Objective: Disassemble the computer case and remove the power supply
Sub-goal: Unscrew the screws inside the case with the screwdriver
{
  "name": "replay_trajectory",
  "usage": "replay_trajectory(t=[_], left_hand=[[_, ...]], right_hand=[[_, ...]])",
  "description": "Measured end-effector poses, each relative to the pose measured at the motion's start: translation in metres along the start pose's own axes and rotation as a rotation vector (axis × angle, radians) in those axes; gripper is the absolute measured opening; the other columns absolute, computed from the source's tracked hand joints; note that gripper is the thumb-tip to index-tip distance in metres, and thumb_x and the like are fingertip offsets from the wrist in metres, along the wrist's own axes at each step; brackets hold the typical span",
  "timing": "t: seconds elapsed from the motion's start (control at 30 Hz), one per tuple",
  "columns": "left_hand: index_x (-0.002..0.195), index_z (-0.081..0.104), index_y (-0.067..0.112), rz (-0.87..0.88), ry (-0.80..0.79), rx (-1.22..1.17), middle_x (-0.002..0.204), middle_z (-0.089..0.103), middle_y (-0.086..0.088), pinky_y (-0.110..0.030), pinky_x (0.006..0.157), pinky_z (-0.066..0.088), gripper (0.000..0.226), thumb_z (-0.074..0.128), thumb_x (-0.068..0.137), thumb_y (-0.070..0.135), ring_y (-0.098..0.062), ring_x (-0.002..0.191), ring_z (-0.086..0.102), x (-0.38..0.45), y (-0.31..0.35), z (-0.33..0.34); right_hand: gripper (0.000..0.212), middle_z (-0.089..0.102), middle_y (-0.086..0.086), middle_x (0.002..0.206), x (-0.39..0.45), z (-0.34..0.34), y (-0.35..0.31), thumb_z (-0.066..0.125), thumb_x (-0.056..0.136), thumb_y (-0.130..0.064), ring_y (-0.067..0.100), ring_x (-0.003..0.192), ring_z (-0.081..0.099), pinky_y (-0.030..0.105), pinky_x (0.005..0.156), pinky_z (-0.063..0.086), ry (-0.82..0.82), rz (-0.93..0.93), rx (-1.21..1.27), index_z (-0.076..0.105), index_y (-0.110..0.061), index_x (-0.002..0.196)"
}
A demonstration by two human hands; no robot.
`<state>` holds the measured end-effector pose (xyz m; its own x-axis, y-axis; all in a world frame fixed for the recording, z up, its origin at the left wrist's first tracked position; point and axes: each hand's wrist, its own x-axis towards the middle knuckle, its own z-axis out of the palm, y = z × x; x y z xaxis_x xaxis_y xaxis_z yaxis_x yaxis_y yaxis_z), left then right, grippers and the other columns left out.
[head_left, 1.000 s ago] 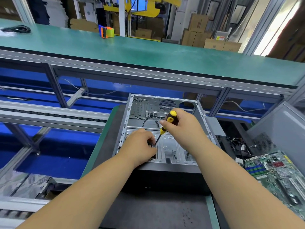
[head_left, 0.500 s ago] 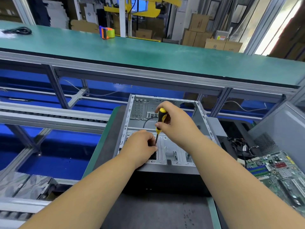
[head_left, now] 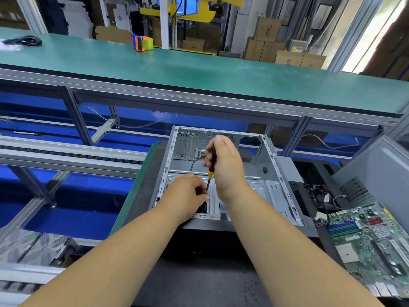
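Note:
An open grey computer case (head_left: 274, 171) lies on its side on a dark mat, its inside mostly bare metal. My right hand (head_left: 225, 167) grips a yellow-and-black screwdriver (head_left: 211, 171) held nearly upright, tip down at the drive cage near the case's front left. My left hand (head_left: 188, 196) rests on that cage with fingers curled beside the screwdriver's shaft; what it pinches is hidden. A black cable (head_left: 194, 162) runs across the case floor. No power supply shows inside the case.
A green motherboard (head_left: 371, 238) lies at the right, with loose cables (head_left: 321, 196) and a grey side panel (head_left: 376, 173) behind it. A green workbench (head_left: 199, 72) spans the back, carrying a tape dispenser (head_left: 142, 43). Blue conveyor frames sit at the left.
My right hand has swung the screwdriver from a slant to nearly upright and slid higher over the handle. My left hand stays at the drive cage.

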<state>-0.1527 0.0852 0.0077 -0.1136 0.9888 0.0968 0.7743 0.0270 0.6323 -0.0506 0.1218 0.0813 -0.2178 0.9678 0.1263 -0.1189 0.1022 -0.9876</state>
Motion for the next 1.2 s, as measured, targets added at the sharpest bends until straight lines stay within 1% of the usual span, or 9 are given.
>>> replay_trajectory(t=[0.23, 0.4, 0.5, 0.73, 0.8, 0.87, 0.97, 1.03, 1.2], left_hand=[[0.067, 0.054, 0.028, 0.006, 0.001, 0.004, 0.08, 0.056, 0.009, -0.028, 0.069, 0.046, 0.024, 0.073, 0.08, 0.03, -0.012, 0.078, 0.053, 0.001, -0.001, 0.0], [0.065, 0.052, 0.026, 0.008, 0.002, 0.005, 0.074, 0.056, 0.008, -0.025, 0.06, 0.038, 0.026, 0.074, 0.079, 0.031, -0.01, 0.073, 0.052, 0.002, -0.003, 0.002], [0.066, 0.053, 0.026, 0.01, 0.001, 0.004, 0.074, 0.056, 0.009, -0.025, 0.06, 0.037, 0.025, 0.073, 0.08, 0.033, -0.009, 0.073, 0.051, 0.002, -0.005, 0.003], [0.065, 0.052, 0.024, 0.016, 0.023, 0.043, 0.073, 0.055, 0.012, -0.021, 0.059, 0.036, 0.025, 0.071, 0.078, 0.034, -0.005, 0.073, 0.052, 0.002, -0.006, 0.003], [0.063, 0.048, 0.026, 0.033, 0.027, 0.045, 0.071, 0.054, 0.011, -0.02, 0.056, 0.033, 0.027, 0.07, 0.077, 0.034, -0.004, 0.071, 0.051, 0.002, -0.006, 0.003], [0.065, 0.048, 0.026, 0.048, 0.019, 0.069, 0.072, 0.053, 0.011, -0.021, 0.056, 0.034, 0.027, 0.069, 0.078, 0.035, -0.004, 0.072, 0.05, 0.002, -0.005, 0.002], [0.069, 0.051, 0.026, 0.045, 0.014, 0.079, 0.075, 0.053, 0.011, -0.023, 0.058, 0.036, 0.023, 0.068, 0.08, 0.036, -0.007, 0.074, 0.05, 0.003, -0.006, 0.002], [0.071, 0.053, 0.025, 0.037, 0.012, 0.079, 0.076, 0.054, 0.01, -0.026, 0.06, 0.038, 0.022, 0.068, 0.081, 0.037, -0.009, 0.076, 0.051, 0.002, -0.006, 0.002], [0.067, 0.049, 0.028, 0.016, -0.013, 0.047, 0.077, 0.054, 0.01, -0.028, 0.064, 0.042, 0.025, 0.068, 0.082, 0.034, -0.012, 0.077, 0.052, 0.003, -0.003, 0.002]], right_hand=[[0.023, 0.039, 0.001, 0.06, 0.002, -0.003, 0.005, 0.037, 0.091, -0.018, 0.015, 0.055, 0.032, 0.025, 0.051, 0.03, -0.055, -0.076, 0.135, 0.045, -0.011, 0.071], [0.025, 0.033, -0.001, 0.052, 0.005, -0.005, 0.008, 0.033, 0.088, -0.006, 0.015, 0.05, 0.026, 0.026, 0.048, 0.022, -0.171, -0.068, 0.179, 0.04, -0.01, 0.064], [0.019, 0.03, 0.001, 0.051, 0.011, -0.004, 0.006, 0.036, 0.08, -0.012, 0.015, 0.047, 0.023, 0.027, 0.048, 0.017, -0.215, -0.024, 0.2, 0.038, -0.009, 0.062], [0.021, 0.028, 0.002, 0.047, 0.022, -0.004, 0.006, 0.037, 0.076, -0.017, 0.014, 0.045, 0.019, 0.024, 0.046, 0.016, -0.547, 0.022, 0.139, 0.043, -0.011, 0.057], [0.017, 0.034, 0.003, 0.049, 0.024, -0.007, 0.006, 0.038, 0.079, -0.018, 0.014, 0.044, 0.021, 0.027, 0.047, 0.017, -0.532, 0.043, 0.151, 0.049, -0.012, 0.067], [0.011, 0.044, 0.004, 0.057, 0.024, -0.009, 0.007, 0.042, 0.083, -0.019, 0.018, 0.045, 0.034, 0.029, 0.048, 0.029, -0.453, 0.06, 0.176, 0.048, -0.011, 0.077], [0.013, 0.054, 0.003, 0.069, 0.021, -0.012, 0.009, 0.051, 0.09, -0.019, 0.018, 0.062, 0.054, 0.034, 0.071, 0.048, -0.328, 0.048, 0.17, 0.048, -0.013, 0.079], [0.014, 0.057, 0.001, 0.074, 0.017, -0.013, 0.008, 0.056, 0.096, -0.019, 0.016, 0.067, 0.059, 0.035, 0.076, 0.048, -0.276, 0.072, 0.138, 0.053, -0.012, 0.084], [0.021, 0.06, -0.003, 0.069, 0.012, -0.008, 0.004, 0.053, 0.1, -0.025, 0.015, 0.064, 0.057, 0.031, 0.07, 0.047, -0.144, 0.126, 0.137, 0.059, -0.014, 0.083]])
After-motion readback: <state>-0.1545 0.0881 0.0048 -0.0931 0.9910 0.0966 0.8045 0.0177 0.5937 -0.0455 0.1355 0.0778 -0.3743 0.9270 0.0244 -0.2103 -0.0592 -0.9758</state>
